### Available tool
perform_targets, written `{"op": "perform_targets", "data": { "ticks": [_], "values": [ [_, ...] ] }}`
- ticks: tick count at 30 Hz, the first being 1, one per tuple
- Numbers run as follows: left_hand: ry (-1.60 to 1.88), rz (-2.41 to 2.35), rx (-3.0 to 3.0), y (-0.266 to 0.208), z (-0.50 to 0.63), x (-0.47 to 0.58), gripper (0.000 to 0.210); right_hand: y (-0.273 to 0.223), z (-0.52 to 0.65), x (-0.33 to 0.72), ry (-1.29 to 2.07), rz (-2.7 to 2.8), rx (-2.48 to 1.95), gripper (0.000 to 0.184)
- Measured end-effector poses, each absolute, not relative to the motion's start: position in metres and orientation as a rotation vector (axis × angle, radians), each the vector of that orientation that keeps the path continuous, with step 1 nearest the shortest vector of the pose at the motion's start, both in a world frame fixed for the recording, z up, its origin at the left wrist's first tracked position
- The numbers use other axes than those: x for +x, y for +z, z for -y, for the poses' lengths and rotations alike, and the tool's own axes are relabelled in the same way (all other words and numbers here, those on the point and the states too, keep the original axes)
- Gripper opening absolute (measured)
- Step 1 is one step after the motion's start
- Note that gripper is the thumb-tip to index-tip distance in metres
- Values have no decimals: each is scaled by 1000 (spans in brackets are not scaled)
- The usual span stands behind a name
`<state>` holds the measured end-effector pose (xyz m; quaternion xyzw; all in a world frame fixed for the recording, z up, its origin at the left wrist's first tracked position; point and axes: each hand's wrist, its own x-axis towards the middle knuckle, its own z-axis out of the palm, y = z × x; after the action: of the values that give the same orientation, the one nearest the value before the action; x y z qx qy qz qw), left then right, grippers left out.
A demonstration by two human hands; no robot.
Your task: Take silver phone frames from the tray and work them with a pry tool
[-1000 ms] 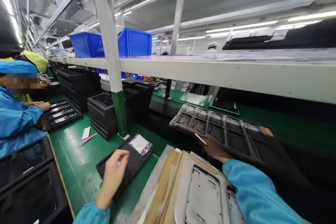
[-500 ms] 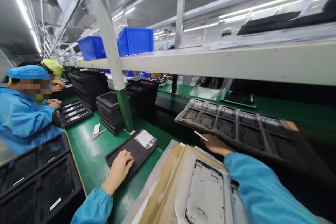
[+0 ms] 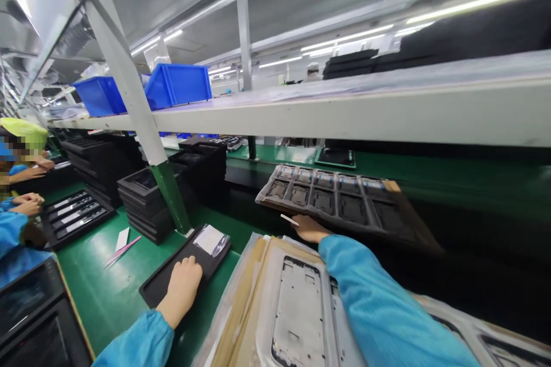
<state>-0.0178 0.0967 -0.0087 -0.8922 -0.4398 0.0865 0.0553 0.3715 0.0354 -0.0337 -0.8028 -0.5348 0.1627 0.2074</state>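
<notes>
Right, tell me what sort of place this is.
Most likely an electronics assembly line. Stacks of black trays stand on a green bench, metal frames lie in wrapped trays, blue bins sit on an overhead shelf, and co-workers in blue smocks work alongside.

Left hand (image 3: 184, 282) flat on black tray (image 3: 163, 281)

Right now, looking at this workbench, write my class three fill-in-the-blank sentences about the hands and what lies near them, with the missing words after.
1. The left hand rests flat on a ____ tray.
2. The right hand holds a thin white stick at the edge of a compartment tray on the ____ bench.
3. On the shelf stand two ____ bins.

Missing words: black; green; blue
</notes>
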Motion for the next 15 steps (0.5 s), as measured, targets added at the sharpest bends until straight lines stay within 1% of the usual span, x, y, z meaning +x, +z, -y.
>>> {"op": "perform_targets", "data": {
  "ticks": [4,8,15],
  "values": [
    [388,1345,-2715,-1,-108,-7,19,-20,-31,365,443,1575,-2333,8],
    [468,1334,-2705,-2,-115,-5,19,-18,-30,364,460,1536,-2381,14],
    [376,1286,-2750,2,-130,-5,12,-15,-29,365,485,1494,-2426,16]
  ]
}}
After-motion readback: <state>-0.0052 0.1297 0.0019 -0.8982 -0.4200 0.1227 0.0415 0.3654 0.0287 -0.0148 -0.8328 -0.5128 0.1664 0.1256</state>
